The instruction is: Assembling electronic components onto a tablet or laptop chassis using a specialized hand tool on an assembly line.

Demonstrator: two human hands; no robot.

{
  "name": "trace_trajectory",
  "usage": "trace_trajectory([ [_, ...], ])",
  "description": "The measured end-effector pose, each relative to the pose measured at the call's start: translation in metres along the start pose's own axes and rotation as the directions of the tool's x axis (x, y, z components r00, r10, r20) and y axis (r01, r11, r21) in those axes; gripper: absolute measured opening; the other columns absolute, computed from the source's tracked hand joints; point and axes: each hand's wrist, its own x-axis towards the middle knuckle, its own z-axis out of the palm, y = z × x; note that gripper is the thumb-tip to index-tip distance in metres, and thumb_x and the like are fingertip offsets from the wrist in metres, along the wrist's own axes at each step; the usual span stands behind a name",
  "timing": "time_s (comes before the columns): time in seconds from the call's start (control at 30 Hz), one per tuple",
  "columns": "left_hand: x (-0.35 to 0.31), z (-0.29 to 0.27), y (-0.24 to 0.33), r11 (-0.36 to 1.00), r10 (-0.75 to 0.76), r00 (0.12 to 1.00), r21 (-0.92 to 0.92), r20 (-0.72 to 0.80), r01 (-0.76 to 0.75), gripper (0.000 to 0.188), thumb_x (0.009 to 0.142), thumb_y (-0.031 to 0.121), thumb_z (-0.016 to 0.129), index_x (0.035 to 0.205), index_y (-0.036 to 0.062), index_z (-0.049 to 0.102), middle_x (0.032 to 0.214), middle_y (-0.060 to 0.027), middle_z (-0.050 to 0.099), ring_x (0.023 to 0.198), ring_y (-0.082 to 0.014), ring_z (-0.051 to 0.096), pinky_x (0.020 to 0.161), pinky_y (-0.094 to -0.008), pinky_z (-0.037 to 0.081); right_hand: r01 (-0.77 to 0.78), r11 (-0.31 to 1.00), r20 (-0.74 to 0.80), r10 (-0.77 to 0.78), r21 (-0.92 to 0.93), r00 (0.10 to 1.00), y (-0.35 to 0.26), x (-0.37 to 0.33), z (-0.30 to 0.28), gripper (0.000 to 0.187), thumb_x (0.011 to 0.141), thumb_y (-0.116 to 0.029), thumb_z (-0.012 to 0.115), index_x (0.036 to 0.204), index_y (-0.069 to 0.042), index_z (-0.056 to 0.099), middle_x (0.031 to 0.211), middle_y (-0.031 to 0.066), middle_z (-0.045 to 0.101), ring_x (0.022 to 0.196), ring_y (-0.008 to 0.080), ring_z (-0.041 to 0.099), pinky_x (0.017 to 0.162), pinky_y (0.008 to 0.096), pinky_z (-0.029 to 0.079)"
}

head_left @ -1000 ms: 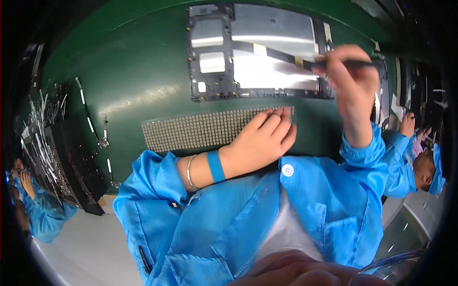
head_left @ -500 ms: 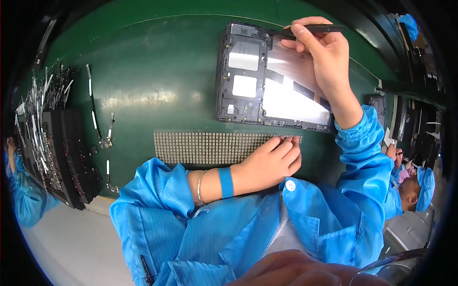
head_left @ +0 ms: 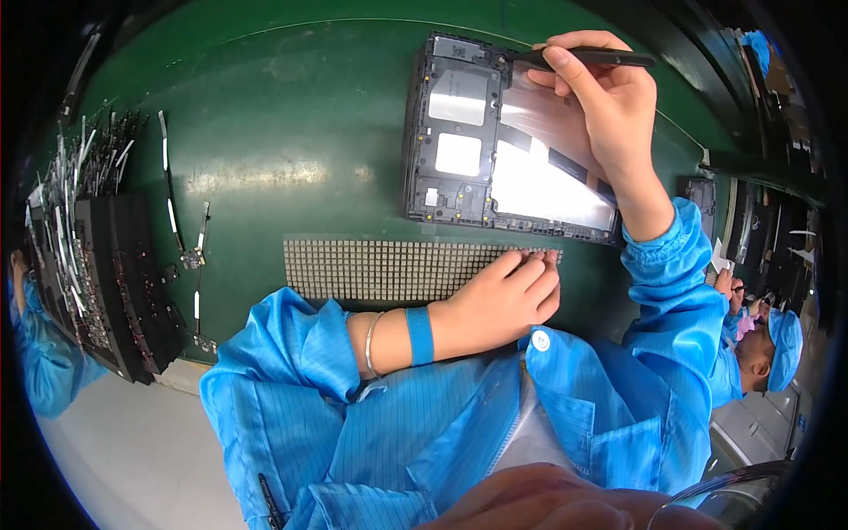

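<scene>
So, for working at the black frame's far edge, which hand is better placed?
Probably the right hand: it's over the frame, gripping a slim black tool near that edge. The left hand is nearer the wearer, fingers at the gridded sheet.

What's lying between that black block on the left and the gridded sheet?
In the head view, small circuit boards with thin cables lie there on the green tabletop.

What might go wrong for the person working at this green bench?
The slim dark tool in the right hand is close to the shiny panel; a slip might scratch it. The left hand, fingertips at the sheet of small squares, could nudge it askew. The blue left sleeve might brush the nearby small circuit board.
</scene>
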Motion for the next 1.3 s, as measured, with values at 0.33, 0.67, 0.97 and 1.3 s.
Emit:
trace_trajectory([
  [0.33,0.001,-0.001,-0.002,1.000,-0.017,1.000,-0.020,-0.009,0.017,0.030,0.084,0.021,0.052,0.109,0.0085,0.063,0.120,-0.0156,0.059,0.098,-0.0216,0.056,0.083,-0.0314,0.044,0.188,0.941,0.088,-0.170,-0.281,0.982,-0.005,-0.006,0.003,0.015,0.088,0.000,0.066,0.102,0.005,0.065,0.092,0.0075,0.065,0.080,0.0123,0.063,0.079,0.0254,0.054],
  [0.67,0.004,0.004,0.000,0.975,-0.178,0.978,-0.155,-0.106,0.160,0.040,0.077,0.018,0.066,0.112,0.0003,0.060,0.124,-0.0199,0.055,0.083,-0.0214,0.056,0.074,-0.0315,0.044,0.306,0.682,0.330,-0.101,-0.664,0.939,0.003,0.025,-0.064,0.018,0.093,-0.013,0.058,0.096,0.003,0.063,0.085,0.0123,0.066,0.073,0.0227,0.063,0.067,0.0319,0.049],
  [0.97,0.003,0.002,0.003,0.960,-0.181,0.980,-0.233,-0.086,0.157,0.040,0.079,0.015,0.061,0.115,-0.0020,0.058,0.101,-0.0135,0.055,0.088,-0.0243,0.055,0.077,-0.0341,0.044,0.107,0.853,0.650,0.302,-0.511,0.697,-0.017,0.046,-0.097,0.042,0.086,-0.039,0.069,0.095,0.001,0.060,0.079,0.0027,0.052,0.073,0.0102,0.045,0.064,0.0274,0.040],
  [1.3,0.002,0.004,0.001,0.993,-0.075,0.991,-0.100,-0.112,0.064,0.035,0.078,0.015,0.057,0.109,-0.0012,0.060,0.123,-0.0193,0.056,0.089,-0.0217,0.055,0.079,-0.0319,0.044,-0.280,0.934,0.310,0.341,-0.223,0.887,0.031,0.121,-0.157,0.044,0.089,-0.039,0.067,0.115,-0.004,0.063,0.092,-0.0009,0.064,0.081,0.0033,0.059,0.071,0.0193,0.048],
])
